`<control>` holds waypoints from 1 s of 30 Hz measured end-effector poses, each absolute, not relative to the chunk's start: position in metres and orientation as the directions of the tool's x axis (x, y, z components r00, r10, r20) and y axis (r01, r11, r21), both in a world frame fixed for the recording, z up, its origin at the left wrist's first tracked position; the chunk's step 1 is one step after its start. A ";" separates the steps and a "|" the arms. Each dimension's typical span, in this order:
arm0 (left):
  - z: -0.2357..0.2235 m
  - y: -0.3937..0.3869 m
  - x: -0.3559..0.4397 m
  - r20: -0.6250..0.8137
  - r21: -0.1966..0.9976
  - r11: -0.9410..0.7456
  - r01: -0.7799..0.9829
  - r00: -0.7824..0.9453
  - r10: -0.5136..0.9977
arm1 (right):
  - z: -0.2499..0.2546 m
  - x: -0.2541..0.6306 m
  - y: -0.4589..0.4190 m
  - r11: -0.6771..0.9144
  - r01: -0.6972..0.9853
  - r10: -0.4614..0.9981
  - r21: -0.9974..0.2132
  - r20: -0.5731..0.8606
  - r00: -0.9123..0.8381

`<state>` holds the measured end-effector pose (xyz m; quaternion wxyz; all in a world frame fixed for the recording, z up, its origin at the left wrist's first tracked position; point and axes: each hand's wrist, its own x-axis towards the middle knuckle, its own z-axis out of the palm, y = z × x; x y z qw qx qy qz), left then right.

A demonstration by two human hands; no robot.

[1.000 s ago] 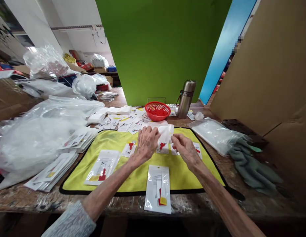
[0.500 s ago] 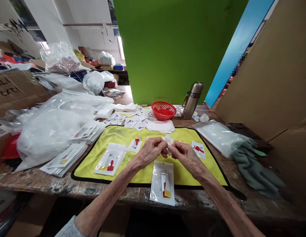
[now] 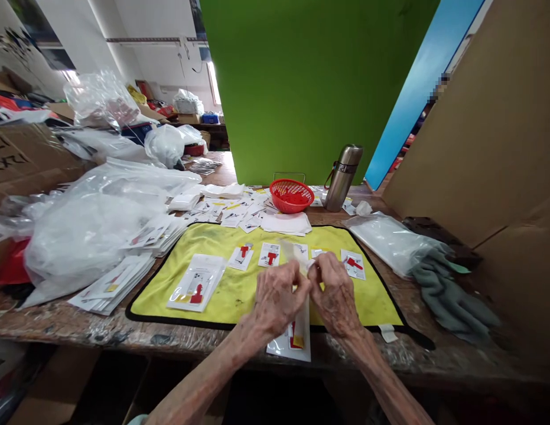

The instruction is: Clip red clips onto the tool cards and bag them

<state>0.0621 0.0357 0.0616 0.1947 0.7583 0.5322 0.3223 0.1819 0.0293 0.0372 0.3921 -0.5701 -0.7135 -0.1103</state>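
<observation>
My left hand [image 3: 281,295] and my right hand [image 3: 334,289] meet over the middle of a yellow cloth mat [image 3: 230,295]. The fingers of both are closed on a small translucent plastic bag [image 3: 296,254], smeared by motion; its contents cannot be made out. Partly hidden below them, a clear-fronted packet [image 3: 301,348] with a red and yellow piece overlaps the mat's front edge. A similar packet [image 3: 197,283] lies to the left. Beyond my hands, printed cards with red pieces form a row, among them a left card [image 3: 240,257], a middle card [image 3: 269,255] and a right card [image 3: 353,264].
Behind the mat stand a red plastic basket [image 3: 292,203] and a steel flask [image 3: 343,180], among loose printed cards [image 3: 233,213]. Stacked packets [image 3: 115,283] and a large plastic bag [image 3: 93,218] are at left. A grey-green cloth [image 3: 452,295] lies right, by a cardboard panel [image 3: 478,136].
Both hands have come down and turned, backs upward, and now cover much of the front packet. The middle card shows more fully. A small white scrap is visible at the mat's front right.
</observation>
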 end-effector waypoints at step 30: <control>0.049 0.036 0.025 0.221 0.889 -0.305 0.342 0.262 0.939 | 0.053 0.207 0.013 -0.163 0.007 0.944 -0.987 -0.158 -0.291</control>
